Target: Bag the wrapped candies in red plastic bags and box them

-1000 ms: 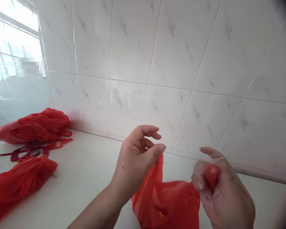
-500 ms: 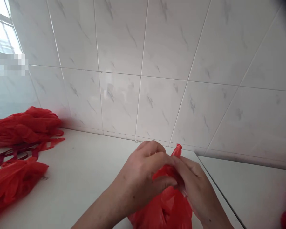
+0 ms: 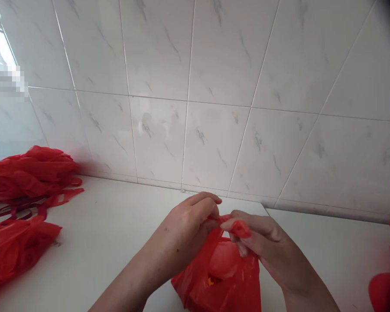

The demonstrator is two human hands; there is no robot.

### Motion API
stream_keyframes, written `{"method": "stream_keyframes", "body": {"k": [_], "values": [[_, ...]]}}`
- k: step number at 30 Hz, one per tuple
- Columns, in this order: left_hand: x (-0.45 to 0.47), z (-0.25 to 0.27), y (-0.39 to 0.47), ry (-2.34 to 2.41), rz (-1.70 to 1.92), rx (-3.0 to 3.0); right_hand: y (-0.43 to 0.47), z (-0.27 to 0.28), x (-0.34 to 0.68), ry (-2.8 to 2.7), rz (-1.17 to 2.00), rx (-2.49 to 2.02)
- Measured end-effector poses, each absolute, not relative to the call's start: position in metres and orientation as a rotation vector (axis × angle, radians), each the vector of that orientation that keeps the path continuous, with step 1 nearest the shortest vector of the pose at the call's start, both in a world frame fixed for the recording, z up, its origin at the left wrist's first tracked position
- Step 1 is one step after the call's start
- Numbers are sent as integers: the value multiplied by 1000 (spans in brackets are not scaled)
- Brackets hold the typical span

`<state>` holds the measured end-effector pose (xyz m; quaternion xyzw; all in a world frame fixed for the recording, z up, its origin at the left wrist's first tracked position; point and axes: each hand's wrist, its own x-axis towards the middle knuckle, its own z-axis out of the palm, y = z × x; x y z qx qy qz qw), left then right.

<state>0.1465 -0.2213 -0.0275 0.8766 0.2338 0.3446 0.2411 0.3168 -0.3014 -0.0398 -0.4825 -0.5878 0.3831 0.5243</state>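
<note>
A red plastic bag (image 3: pixel 237 281) stands on the white tabletop in front of me, with something inside that shows a small orange-yellow patch through a gap. My left hand (image 3: pixel 195 229) pinches the bag's twisted top strip from the left. From the right, my right hand (image 3: pixel 260 234) grips the same top between thumb and fingers, and a loose red end sticks out over the thumb. Both hands are close together above the bag. The contents are mostly hidden by the plastic.
At the far left lies a heap of red plastic bags (image 3: pixel 32 171), with another red bag bundle (image 3: pixel 19 249) nearer me. Red objects (image 3: pixel 385 290) sit at the right edge. A tiled wall (image 3: pixel 162 138) rises behind the table (image 3: pixel 107 225), which has a seam right of my hands.
My hands have drawn slightly apart, pulling the bag's top into a taut strip between them. The loose end now points toward me. The view has shifted a little to the right.
</note>
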Motion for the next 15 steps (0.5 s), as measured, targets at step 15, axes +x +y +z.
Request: {"method": "stream_keyframes", "body": {"k": [15], "values": [[149, -30, -223, 871, 711, 2553, -293, -45, 306, -1277, 588, -1593]]}}
